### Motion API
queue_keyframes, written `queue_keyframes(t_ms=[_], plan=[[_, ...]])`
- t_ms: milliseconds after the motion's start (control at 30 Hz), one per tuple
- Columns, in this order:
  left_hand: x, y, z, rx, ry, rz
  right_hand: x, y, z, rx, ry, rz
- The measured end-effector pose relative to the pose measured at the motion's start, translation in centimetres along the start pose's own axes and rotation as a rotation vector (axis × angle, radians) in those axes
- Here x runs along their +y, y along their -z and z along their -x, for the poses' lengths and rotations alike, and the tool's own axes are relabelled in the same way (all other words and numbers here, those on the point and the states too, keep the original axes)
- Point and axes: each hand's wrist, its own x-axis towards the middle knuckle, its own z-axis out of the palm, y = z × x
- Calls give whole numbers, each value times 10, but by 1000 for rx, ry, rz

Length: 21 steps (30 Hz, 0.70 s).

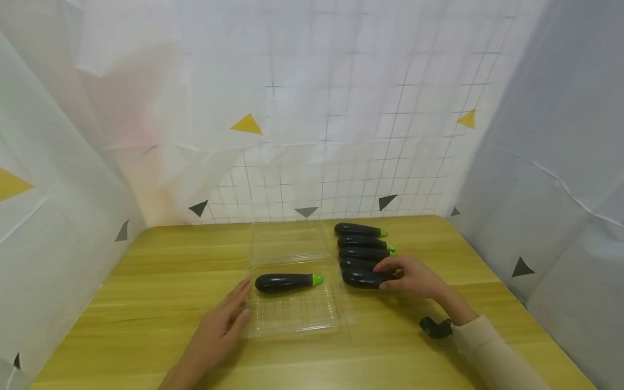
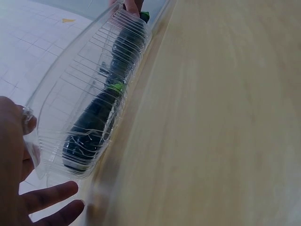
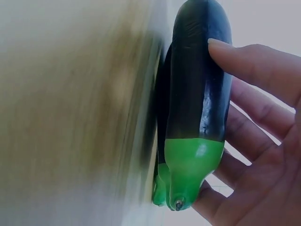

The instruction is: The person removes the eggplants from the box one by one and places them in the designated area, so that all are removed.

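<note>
A clear plastic clamshell container [image 1: 297, 319] lies with its lid [image 1: 290, 241] folded back. One dark eggplant [image 1: 284, 282] with a green stem end lies across it. My left hand [image 1: 214, 330] is at the container's left edge, fingers extended and fingertips touching the rim; the left wrist view shows the clear wall [image 2: 61, 80] beside these fingers. My right hand [image 1: 414, 279] grips the nearest eggplant [image 1: 361, 278] of the row at the right, its thumb [image 3: 254, 66] pressed on the dark skin and the other fingers on the opposite side. That eggplant's green end [image 3: 194, 162] points toward the wrist.
Several more eggplants [image 1: 361, 242] lie in a row beyond the held one, stems to the right. A small dark device [image 1: 435, 327] is at my right cuff. White sheets [image 1: 317, 108] with triangles stand behind and beside the wooden table [image 1: 161, 287].
</note>
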Motion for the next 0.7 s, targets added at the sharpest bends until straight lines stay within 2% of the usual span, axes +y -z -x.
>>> queue_keyframes(t_ms=[500,700], plan=[[-2,-1,0,10,-6,-17,8,0,1,-70,-15,25],[-2,-1,0,17,-17,-22,6,3,2,-59,-40,65]])
